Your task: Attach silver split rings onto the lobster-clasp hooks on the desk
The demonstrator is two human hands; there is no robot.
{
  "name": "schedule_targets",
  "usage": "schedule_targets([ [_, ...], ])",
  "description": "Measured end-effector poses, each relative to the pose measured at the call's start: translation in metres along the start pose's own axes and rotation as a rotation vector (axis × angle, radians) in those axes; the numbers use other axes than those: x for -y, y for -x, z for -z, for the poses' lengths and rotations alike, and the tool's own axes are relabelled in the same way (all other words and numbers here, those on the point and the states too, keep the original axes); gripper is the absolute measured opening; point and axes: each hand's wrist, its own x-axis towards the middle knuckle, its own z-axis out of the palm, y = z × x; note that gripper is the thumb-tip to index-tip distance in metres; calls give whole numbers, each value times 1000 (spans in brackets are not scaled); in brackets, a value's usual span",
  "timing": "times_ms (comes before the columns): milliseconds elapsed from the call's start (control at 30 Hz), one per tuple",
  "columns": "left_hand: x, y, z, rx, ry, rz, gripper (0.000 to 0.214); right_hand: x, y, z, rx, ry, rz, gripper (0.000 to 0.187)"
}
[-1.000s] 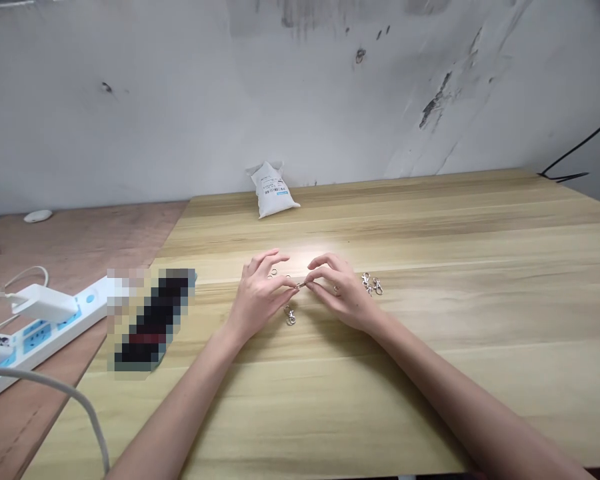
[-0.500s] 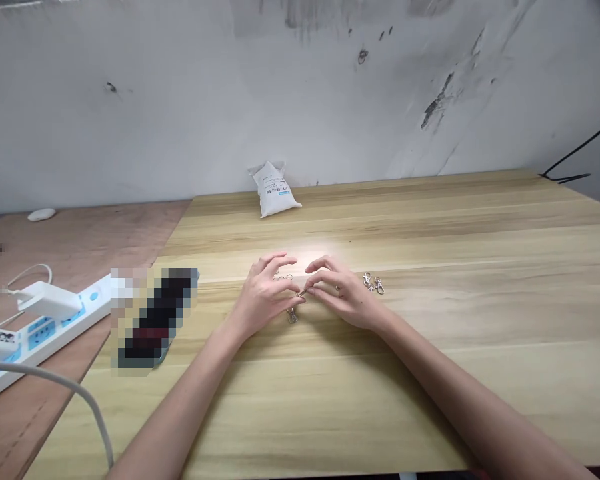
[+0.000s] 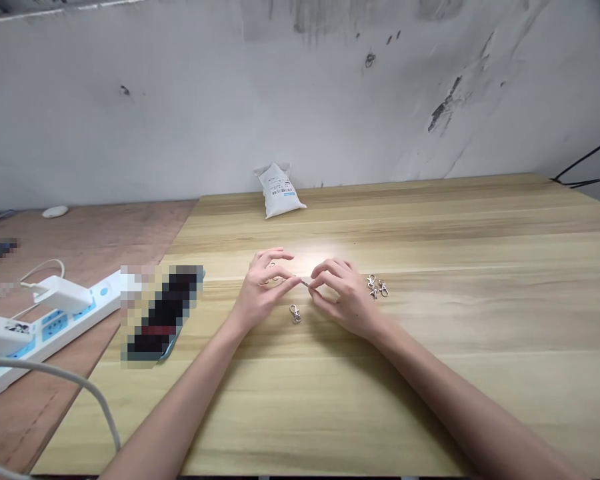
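My left hand (image 3: pixel 266 287) and my right hand (image 3: pixel 347 293) meet over the wooden table, thumbs and fingertips pinched on the two ends of a small metal key ring (image 3: pixel 305 284). It shows nearly edge-on as a thin silvery strip, and the fingers cover part of it. Just below the hands lies a silver swivel lobster clasp (image 3: pixel 295 314). To the right of my right hand is a small group of similar clasps (image 3: pixel 383 289). Behind the fingers of my left hand, some metal rings (image 3: pixel 272 265) are partly hidden.
A white labelled packet (image 3: pixel 280 192) stands near the wall. On the left lie a blurred phone (image 3: pixel 166 313) and a white power strip (image 3: pixel 97 293) with chargers (image 3: pixel 60 295) plugged in. A grey cable (image 3: pixel 87 387) curves across the lower left.
My hands have lifted the key ring slightly up and away from the clasp below, which now shows fully. The whole view has shifted a little.
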Motion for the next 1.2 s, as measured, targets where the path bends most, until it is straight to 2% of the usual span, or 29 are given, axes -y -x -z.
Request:
schedule_targets([
  [200, 0, 0, -9, -62, 203, 197, 16, 14, -1, -4, 17, 17, -92, 10],
  [333, -4, 1, -14, -32, 234, 236, 18, 14, 1, -5, 46, 37, -138, 6],
  [567, -11, 4, -14, 6, 167, 206, 17, 11, 2, -7, 26, -51, -128, 14],
  [667, -10, 4, -12, 9, 73, 171, 17, 6, 1, -3, 49, -72, -110, 16],
  [800, -9, 3, -9, 83, -76, 106, 19, -3, 0, 3, 63, -61, -121, 18],
  [967, -8, 3, -4, 102, -69, 68, 13, -5, -1, 8, 189, -47, -76, 17],
  [1100, -7, 2, 1, 208, -63, -77, 18, -1, 0, 8, 288, -77, -14, 19],
  [1200, -4, 1, 3, 220, -87, -140, 15, 0, 0, 9, 302, -89, -24, 20],
])
